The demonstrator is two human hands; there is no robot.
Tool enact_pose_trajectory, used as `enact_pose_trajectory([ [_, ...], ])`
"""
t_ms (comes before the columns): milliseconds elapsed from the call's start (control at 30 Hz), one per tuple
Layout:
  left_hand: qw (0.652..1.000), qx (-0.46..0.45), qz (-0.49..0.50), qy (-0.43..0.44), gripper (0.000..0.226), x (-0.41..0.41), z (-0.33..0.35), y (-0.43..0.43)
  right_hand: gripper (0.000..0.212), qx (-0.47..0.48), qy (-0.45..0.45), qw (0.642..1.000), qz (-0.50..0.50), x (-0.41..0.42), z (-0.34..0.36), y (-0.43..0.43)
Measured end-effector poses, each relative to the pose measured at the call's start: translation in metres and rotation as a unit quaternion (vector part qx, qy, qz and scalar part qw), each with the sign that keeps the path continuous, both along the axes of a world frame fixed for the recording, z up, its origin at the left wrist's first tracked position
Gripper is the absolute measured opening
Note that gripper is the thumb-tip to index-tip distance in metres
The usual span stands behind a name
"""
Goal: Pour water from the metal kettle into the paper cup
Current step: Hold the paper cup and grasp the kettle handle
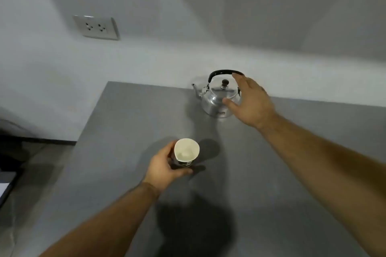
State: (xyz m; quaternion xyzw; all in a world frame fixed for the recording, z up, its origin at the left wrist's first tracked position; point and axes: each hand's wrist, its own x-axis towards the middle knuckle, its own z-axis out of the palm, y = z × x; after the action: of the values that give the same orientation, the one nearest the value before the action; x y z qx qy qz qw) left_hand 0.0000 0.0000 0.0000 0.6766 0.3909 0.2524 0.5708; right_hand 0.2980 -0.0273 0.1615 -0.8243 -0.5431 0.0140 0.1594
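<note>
A shiny metal kettle (215, 100) with a black arched handle and a dark lid knob stands upright near the far edge of the grey table, spout pointing left. My right hand (249, 103) hovers just right of it with fingers spread, fingertips near the handle's right end and thumb by the body, gripping nothing. A white-lined paper cup (186, 152) with a dark patterned outside stands upright nearer to me. My left hand (165, 166) wraps around the cup's left side and base. The cup looks empty inside.
The grey table (271, 183) ends at its left edge, with floor beyond. A pale wall rises behind, carrying a double power socket (96, 27) at upper left. A dark object with a white sheet (5, 190) lies at the far left edge.
</note>
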Motion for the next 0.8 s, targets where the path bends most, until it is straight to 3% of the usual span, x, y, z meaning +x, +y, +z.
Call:
enact_pose_trajectory([
  [233, 0.998, 0.053, 0.032, -0.002, 0.068, 0.009, -0.011, 0.005, 0.080, -0.034, 0.013, 0.999, 0.013, 0.024, -0.009, 0.056],
  [567, 0.995, 0.094, 0.040, -0.004, 0.079, 0.013, -0.022, 0.006, 0.042, -0.068, 0.001, 0.996, 0.057, 0.053, -0.016, 0.112],
  [800, 0.991, 0.121, 0.055, 0.017, 0.070, 0.014, -0.026, 0.008, 0.025, -0.056, 0.095, 0.991, 0.071, 0.069, -0.015, 0.120],
])
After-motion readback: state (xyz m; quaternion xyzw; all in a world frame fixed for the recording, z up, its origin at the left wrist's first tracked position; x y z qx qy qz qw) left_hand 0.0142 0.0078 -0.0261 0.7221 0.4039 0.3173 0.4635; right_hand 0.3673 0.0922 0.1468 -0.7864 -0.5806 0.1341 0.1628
